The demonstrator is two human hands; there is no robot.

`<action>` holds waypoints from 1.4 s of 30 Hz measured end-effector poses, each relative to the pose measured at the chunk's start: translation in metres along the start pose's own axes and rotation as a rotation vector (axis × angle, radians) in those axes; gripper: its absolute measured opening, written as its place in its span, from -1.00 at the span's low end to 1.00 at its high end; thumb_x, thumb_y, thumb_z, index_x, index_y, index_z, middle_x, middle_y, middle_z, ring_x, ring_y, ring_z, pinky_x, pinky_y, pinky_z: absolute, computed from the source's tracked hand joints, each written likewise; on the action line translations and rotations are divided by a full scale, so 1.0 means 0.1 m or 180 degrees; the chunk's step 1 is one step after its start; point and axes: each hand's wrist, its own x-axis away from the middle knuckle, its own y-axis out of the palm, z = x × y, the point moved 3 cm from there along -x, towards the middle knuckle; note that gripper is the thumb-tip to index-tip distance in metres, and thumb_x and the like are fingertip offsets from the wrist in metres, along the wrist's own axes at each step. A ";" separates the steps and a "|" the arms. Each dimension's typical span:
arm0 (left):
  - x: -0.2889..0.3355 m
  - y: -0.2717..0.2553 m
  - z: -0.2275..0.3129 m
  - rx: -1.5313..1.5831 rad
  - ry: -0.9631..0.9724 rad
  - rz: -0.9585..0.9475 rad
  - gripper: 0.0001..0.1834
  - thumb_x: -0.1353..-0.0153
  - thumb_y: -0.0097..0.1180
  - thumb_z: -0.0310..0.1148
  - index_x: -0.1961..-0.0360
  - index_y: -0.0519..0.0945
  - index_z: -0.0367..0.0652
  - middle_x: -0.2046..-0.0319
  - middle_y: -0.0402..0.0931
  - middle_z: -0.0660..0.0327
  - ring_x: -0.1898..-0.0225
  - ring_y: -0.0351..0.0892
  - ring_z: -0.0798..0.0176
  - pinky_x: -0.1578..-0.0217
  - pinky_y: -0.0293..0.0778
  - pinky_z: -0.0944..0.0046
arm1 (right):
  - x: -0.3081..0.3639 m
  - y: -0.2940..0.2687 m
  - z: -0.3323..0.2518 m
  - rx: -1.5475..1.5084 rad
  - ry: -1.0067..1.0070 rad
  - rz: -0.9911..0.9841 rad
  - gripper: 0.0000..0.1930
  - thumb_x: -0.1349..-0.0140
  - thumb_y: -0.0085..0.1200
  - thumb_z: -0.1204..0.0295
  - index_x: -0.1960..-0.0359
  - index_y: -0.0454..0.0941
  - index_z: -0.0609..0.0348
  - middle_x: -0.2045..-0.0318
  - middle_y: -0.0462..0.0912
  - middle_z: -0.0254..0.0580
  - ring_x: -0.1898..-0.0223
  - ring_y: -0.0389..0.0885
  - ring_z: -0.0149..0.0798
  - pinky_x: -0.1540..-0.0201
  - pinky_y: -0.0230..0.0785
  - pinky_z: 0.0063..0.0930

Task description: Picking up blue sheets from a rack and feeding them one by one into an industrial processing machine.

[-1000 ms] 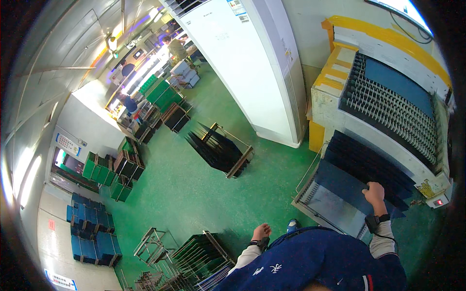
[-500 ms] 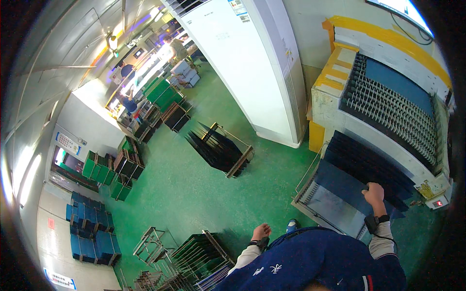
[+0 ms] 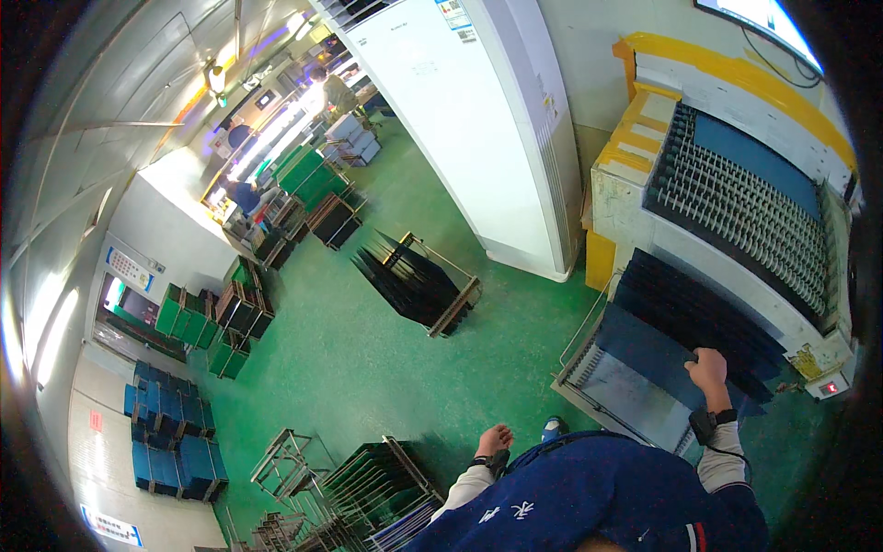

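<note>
My right hand [image 3: 706, 370] is closed on the near edge of a dark blue flat panel [image 3: 644, 354], its fingers wrapped over the edge. That panel leans at the front of a row of similar dark panels [image 3: 694, 313] in a metal rack [image 3: 589, 402] on the floor. Part of the rack's pale slotted base shows below the panel. Beside my body, low and to the left, my left hand [image 3: 496, 440] is curled, with nothing visible in it. A rack of dark green-edged panels [image 3: 372, 488] stands nearest to it.
Behind the rack stands a roller conveyor machine [image 3: 736, 216] with a blue panel [image 3: 759, 156] on it. A tall white cabinet unit [image 3: 460, 120] rises ahead. Another panel rack [image 3: 414, 281] sits mid-floor. Stacked blue panels [image 3: 170, 432] line the left wall; a person [image 3: 336, 92] is at a far bench.
Both my hands and the held panel stay where they were. Far off at the lit bench, a person in blue has shifted slightly.
</note>
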 end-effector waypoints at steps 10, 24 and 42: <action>-0.01 -0.03 0.00 0.0359 -0.0099 -0.0383 -0.82 -0.18 -0.07 -0.38 0.56 0.32 -0.08 0.65 0.27 0.28 0.60 0.26 0.25 0.49 0.29 0.23 | 0.03 -0.07 -0.08 0.0005 0.0212 -0.0270 -0.61 0.10 0.24 0.27 0.21 0.58 0.16 0.23 0.60 -0.03 0.15 0.55 -0.04 0.06 0.36 -0.24; 0.03 0.08 -0.01 0.0165 -0.0013 0.0170 -0.81 -0.22 -0.10 -0.38 0.54 0.29 -0.10 0.66 0.21 0.28 0.61 0.20 0.27 0.53 0.21 0.28 | 0.02 -0.01 -0.02 0.0045 0.0139 -0.0265 -0.63 0.12 0.23 0.27 0.23 0.58 0.15 0.25 0.60 -0.04 0.15 0.54 -0.04 0.07 0.36 -0.23; -0.46 -0.32 -0.13 0.0136 -0.0072 -0.0326 -0.82 -0.25 -0.17 -0.37 0.19 0.37 -0.23 0.41 0.37 0.18 0.42 0.39 0.20 0.36 0.43 0.19 | 0.04 -0.03 -0.03 -0.0016 -0.0136 0.0074 -0.69 0.13 0.22 0.20 0.47 0.58 0.20 0.44 0.59 0.03 0.30 0.56 0.04 0.25 0.37 -0.18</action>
